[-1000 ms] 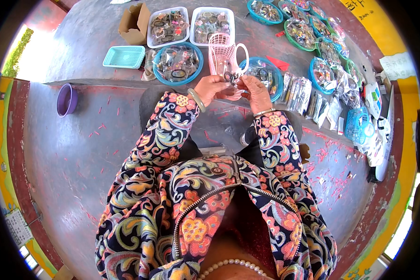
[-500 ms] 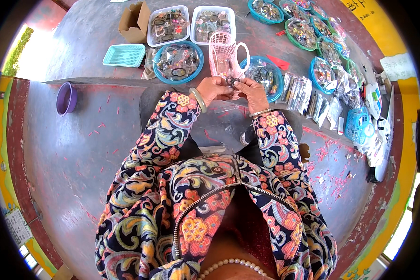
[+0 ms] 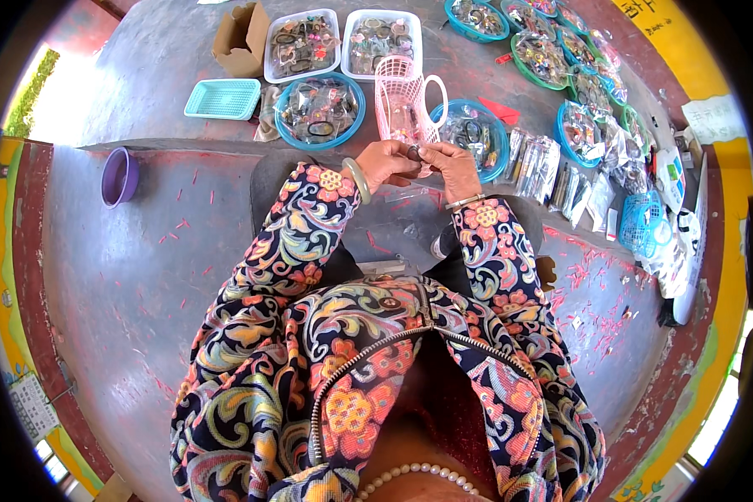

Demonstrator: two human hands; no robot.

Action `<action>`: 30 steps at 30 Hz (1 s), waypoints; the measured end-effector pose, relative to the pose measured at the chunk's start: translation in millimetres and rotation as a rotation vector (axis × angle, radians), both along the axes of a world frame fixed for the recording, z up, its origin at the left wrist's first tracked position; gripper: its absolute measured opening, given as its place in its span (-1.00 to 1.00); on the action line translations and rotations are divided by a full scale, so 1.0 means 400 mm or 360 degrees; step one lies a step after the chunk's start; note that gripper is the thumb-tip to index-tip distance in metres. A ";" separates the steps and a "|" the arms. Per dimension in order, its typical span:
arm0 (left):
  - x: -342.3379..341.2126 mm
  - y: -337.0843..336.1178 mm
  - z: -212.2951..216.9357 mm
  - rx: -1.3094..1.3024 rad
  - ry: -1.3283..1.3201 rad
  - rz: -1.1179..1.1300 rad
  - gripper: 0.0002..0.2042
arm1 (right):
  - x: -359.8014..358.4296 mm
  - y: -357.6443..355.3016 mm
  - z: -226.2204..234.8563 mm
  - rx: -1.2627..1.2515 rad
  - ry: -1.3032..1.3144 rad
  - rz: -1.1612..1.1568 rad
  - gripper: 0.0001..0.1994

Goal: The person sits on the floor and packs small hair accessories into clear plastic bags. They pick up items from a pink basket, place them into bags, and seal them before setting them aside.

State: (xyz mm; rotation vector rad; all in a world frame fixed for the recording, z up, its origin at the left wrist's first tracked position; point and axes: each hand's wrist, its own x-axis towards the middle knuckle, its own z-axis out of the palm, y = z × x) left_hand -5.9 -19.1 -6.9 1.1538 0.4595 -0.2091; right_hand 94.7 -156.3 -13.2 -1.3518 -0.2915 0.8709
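Note:
My left hand [image 3: 386, 162] and my right hand [image 3: 452, 170] meet in front of me, fingers pinched together. Between their fingertips is a small black hair tie [image 3: 413, 153], partly covered by the fingers. Just beyond them stands a pink plastic basket [image 3: 386, 100] with a handle and a few small pink things inside. To its right, close to my right hand, sits a round blue basket [image 3: 504, 152] with bagged hair ties. Left of the pink one, another round blue basket [image 3: 361, 117] holds a clear bag of dark loops and colourful pieces.
Two white trays [image 3: 340, 50] of hair accessories stand behind, beside a cardboard box [image 3: 228, 42] and a turquoise basket [image 3: 222, 115]. Several filled baskets and clear packets [image 3: 537, 170] line the right. A purple basin [image 3: 120, 177] is lower left; red scraps dot the surface around me.
The black loops between my fingertips showed more before; now the fingers have drawn closer and cover more of them. Both arms stay almost where they were.

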 end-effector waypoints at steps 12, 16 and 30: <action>0.000 0.006 -0.006 -0.0153 -0.0123 0.0062 -0.82 | -0.005 0.004 0.012 0.0005 0.0016 0.0007 -0.82; 0.007 0.007 -0.023 -0.0231 -0.0096 0.0030 -0.81 | -0.002 0.000 0.004 0.0076 0.0211 -0.0044 -0.81; 0.005 0.003 -0.005 -0.0253 -0.0079 0.0017 -0.78 | -0.027 0.007 0.001 -0.0028 -0.0900 -0.0129 -0.85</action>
